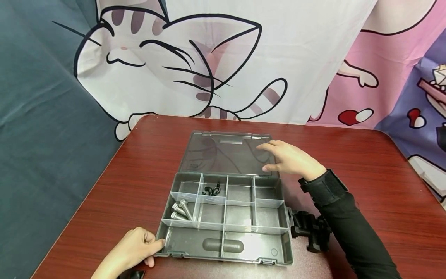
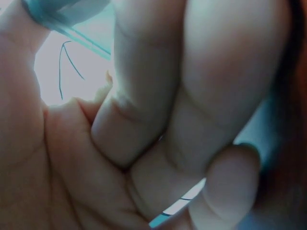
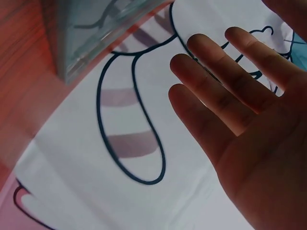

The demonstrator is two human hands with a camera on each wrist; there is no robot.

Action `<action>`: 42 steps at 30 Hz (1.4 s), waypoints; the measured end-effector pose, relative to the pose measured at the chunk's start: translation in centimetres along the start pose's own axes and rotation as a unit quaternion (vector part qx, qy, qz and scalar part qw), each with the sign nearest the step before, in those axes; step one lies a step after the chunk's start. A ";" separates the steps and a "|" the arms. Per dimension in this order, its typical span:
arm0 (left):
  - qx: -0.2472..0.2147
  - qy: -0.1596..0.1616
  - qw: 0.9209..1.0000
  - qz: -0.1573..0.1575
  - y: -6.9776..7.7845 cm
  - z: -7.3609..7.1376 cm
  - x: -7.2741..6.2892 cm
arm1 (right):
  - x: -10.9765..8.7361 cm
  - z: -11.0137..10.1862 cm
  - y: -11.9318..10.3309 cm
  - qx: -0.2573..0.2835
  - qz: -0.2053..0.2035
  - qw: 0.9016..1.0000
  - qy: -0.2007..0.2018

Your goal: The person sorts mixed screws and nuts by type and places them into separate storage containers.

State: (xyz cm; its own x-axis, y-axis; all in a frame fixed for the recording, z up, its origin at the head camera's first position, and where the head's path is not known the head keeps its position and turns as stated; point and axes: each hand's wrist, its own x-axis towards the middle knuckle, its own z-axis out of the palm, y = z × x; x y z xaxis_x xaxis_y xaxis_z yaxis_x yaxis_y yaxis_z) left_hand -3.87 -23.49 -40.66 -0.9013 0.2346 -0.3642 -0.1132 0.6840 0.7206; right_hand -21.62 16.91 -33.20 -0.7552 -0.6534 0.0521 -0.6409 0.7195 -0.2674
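A grey transparent compartment box (image 1: pixel 184 242) lies on the table with its lid (image 1: pixel 216 157) swung back, away from the person. My left hand (image 1: pixel 134 246) pinches the front left corner, thumb on top and fingers curled below. In the left wrist view those curled fingers (image 2: pixel 144 86) fill most of the picture. Over the lid's right side hovers my right hand (image 1: pixel 292 159), fingers spread and holding nothing; its palm (image 3: pixel 268 163) shows bare in the right wrist view. Several silver bolts (image 1: pixel 186 210) lie in a left compartment, and small black pieces (image 1: pixel 212 190) in a back one.
Right of the box, beside the right forearm, sits a black jointed object (image 1: pixel 311 230). A dark item (image 1: pixel 136 274) shows at the bottom edge near the left wrist. Behind the reddish-brown table (image 1: pixel 150 162) hangs a cat-print cloth (image 1: pixel 296 50).
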 end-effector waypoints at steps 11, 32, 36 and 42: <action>-0.002 -0.006 1.000 0.000 0.0 -0.1 0.0 | -2.0 -0.1 2.5 0.007 0.014 1.000 0.020; 0.004 -0.003 1.000 0.001 0.2 -0.1 0.0 | -7.1 1.0 7.4 0.005 0.065 0.997 -0.033; 0.007 -0.002 1.000 0.001 0.2 0.0 0.0 | -7.8 1.3 7.8 0.003 0.072 0.997 -0.035; 0.010 -0.001 1.000 0.006 0.1 0.0 0.0 | -8.7 1.8 8.2 -0.002 0.093 0.994 -0.049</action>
State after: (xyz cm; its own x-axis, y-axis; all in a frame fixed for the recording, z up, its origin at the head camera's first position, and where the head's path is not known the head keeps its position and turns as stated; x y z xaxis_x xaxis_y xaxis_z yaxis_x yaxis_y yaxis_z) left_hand -3.92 -23.39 -40.59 -0.9019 0.2433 -0.3569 -0.0949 0.6945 0.7132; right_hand -20.03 28.10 -37.64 -0.8433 -0.5295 -0.0923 -0.4928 0.8303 -0.2603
